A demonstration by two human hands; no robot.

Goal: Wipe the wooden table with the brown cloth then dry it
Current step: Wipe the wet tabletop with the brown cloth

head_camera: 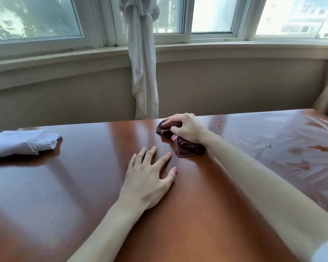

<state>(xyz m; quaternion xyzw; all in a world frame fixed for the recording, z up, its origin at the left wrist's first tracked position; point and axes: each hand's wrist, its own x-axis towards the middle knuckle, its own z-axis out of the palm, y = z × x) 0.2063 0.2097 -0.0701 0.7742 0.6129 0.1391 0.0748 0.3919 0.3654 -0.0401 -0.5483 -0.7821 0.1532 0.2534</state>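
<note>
Head view: wiping at the far edge, streaks on the right part.
Right hand (184, 129) curls its fingers round the bunched brown cloth (180, 141), long axis running near-right to far-left, on the wooden table (178, 214). Left hand (150, 178) lies flat, fingers spread, likely bracing. White cloth (21, 142) waits far left, presumably for drying.

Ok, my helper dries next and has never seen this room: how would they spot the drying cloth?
On the wooden table under the windows, look to the far left edge. The white cloth lies there folded and untouched; the only other cloth is the dark brown cloth, bunched under the right hand.
</note>
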